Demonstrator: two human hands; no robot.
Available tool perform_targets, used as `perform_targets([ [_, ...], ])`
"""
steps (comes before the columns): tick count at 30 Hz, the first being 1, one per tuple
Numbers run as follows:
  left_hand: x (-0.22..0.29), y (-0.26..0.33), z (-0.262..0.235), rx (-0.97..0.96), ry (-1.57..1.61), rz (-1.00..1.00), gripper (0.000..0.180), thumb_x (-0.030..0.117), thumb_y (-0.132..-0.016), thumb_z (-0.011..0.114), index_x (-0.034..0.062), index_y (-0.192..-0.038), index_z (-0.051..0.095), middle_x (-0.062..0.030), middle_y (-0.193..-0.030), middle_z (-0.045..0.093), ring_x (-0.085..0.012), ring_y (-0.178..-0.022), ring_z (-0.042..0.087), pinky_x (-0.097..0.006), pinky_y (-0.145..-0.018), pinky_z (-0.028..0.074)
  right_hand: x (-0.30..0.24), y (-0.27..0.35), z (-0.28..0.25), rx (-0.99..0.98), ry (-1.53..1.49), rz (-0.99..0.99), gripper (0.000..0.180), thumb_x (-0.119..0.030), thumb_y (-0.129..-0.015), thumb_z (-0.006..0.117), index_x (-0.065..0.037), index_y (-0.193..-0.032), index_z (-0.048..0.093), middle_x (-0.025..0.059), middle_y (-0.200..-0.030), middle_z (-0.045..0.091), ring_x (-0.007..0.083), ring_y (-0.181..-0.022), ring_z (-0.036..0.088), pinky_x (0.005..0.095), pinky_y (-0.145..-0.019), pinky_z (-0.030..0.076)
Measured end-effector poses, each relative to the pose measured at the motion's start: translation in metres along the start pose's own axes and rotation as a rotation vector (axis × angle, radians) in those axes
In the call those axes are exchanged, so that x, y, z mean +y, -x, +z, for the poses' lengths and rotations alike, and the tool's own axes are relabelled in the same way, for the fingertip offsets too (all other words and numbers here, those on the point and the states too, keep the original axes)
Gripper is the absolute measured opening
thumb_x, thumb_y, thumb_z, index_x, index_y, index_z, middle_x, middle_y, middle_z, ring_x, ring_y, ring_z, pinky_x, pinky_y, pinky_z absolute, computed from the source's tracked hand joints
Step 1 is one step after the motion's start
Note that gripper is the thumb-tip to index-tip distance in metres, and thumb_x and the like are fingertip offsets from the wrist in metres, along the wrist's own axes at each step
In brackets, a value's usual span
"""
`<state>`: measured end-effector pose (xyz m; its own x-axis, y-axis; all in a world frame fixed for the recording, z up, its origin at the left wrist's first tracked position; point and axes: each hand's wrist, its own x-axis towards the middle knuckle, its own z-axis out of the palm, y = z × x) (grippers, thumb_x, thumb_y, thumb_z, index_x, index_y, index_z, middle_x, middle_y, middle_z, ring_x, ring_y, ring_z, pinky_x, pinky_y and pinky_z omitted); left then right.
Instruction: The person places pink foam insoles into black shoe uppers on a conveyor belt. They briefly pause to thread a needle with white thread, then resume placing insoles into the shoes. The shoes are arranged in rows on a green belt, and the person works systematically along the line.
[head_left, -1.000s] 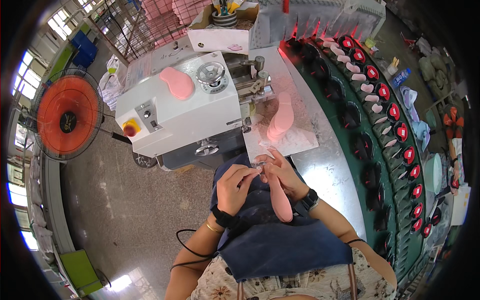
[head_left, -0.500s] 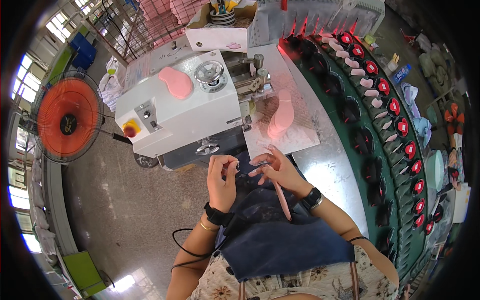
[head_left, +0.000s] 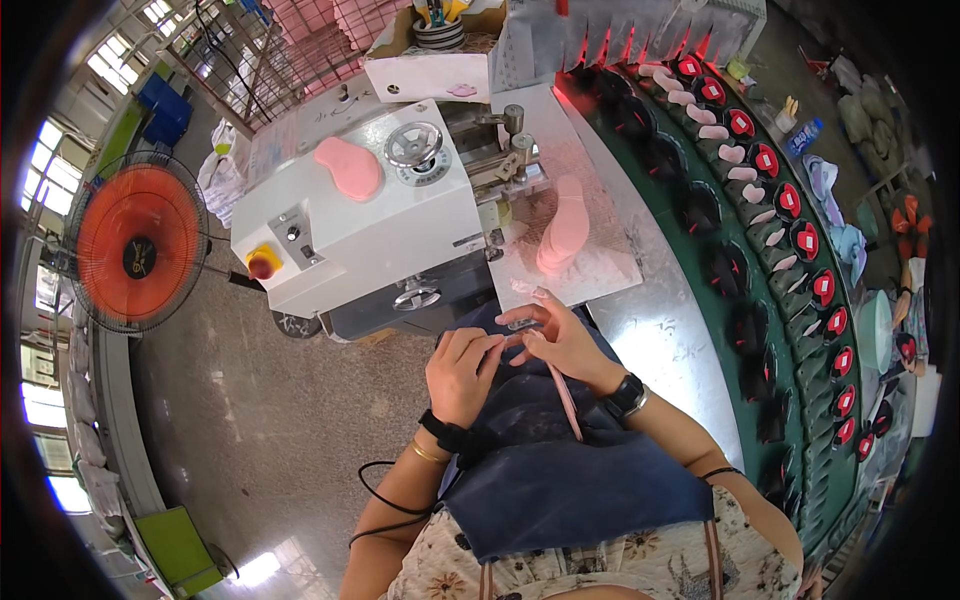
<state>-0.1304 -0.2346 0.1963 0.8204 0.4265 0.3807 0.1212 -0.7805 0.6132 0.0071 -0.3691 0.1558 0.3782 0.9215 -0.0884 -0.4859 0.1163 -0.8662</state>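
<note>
A thin pink insole [head_left: 565,400], seen edge-on, hangs from my right hand [head_left: 562,345] over my dark blue apron [head_left: 570,490]. My left hand [head_left: 463,378] is closed in a pinch close to the right hand's fingers; whatever lies between its fingertips is too small to make out. Just beyond my hands, a fanned stack of pink insoles [head_left: 566,235] rests on a dusty board [head_left: 610,275] beside the white machine [head_left: 370,240]. Another pink insole [head_left: 350,168] lies flat on top of that machine.
On the right curves a green conveyor [head_left: 735,330] carrying black-and-red shoe parts and small pink pieces. An orange fan [head_left: 135,245] stands at the left. Behind the machine sits an open white box [head_left: 430,78] with tools. The machine has a handwheel [head_left: 417,146] on top.
My left hand has moved right and slightly up, so its fingertips now meet the right hand's fingers. The right hand still holds the insole in nearly the same place.
</note>
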Motion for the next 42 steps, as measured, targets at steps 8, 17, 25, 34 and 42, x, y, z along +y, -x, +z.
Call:
perform_targets([
  [8, -0.008, 0.002, -0.006, -0.139, 0.089, -0.118, 0.01, 0.011, -0.079, 0.074, 0.008, -0.088, 0.071, -0.0041, -0.089, 0.064, -0.023, -0.078, 0.061, -0.034, -0.066, 0.05, -0.01, 0.003, 0.013, 0.021, 0.098, 0.017, 0.072, 0.004, -0.09, 0.055, -0.012, -0.152, 0.021, 0.0131, -0.13, 0.054, 0.007, -0.079, 0.057, 0.0287, -0.077, 0.059],
  [17, -0.011, -0.007, -0.01, -0.221, 0.221, -0.442, 0.006, 0.007, -0.086, 0.067, 0.0032, -0.091, 0.069, -0.0078, -0.085, 0.061, -0.019, -0.075, 0.06, -0.028, -0.067, 0.047, -0.023, 0.008, 0.027, 0.002, 0.123, 0.033, 0.081, 0.006, -0.084, 0.054, -0.01, -0.154, 0.016, 0.0129, -0.132, 0.052, 0.0084, -0.077, 0.06, 0.0294, -0.082, 0.056],
  [25, -0.005, -0.006, -0.018, -0.102, 0.296, -0.323, 0.01, 0.007, -0.081, 0.073, 0.0047, -0.091, 0.074, -0.0064, -0.084, 0.06, -0.0175, -0.075, 0.06, -0.029, -0.066, 0.047, -0.025, 0.007, 0.026, 0.006, 0.108, 0.071, 0.085, 0.006, -0.084, 0.055, -0.012, -0.155, 0.011, 0.0148, -0.142, 0.045, 0.015, -0.095, 0.064, 0.029, -0.081, 0.057],
  [34, 0.004, -0.005, -0.013, -0.19, 0.01, 0.012, 0.016, 0.005, -0.074, 0.074, 0.0073, -0.089, 0.073, -0.0045, -0.086, 0.061, -0.024, -0.079, 0.058, -0.034, -0.067, 0.049, -0.013, 0.008, 0.025, 0.027, 0.19, 0.012, 0.088, 0.004, -0.081, 0.058, -0.013, -0.156, 0.015, 0.0108, -0.141, 0.05, 0.0009, -0.07, 0.046, 0.0201, -0.074, 0.048],
  [42, -0.004, -0.008, -0.005, -0.084, 0.226, -0.376, 0.006, 0.006, -0.086, 0.068, 0.003, -0.091, 0.068, -0.0044, -0.085, 0.062, -0.0173, -0.072, 0.058, -0.029, -0.063, 0.046, -0.027, 0.009, 0.036, 0.028, 0.229, -0.033, 0.086, 0.006, -0.082, 0.054, -0.014, -0.155, 0.014, 0.0148, -0.14, 0.049, 0.0064, -0.07, 0.052, 0.0197, -0.07, 0.046],
])
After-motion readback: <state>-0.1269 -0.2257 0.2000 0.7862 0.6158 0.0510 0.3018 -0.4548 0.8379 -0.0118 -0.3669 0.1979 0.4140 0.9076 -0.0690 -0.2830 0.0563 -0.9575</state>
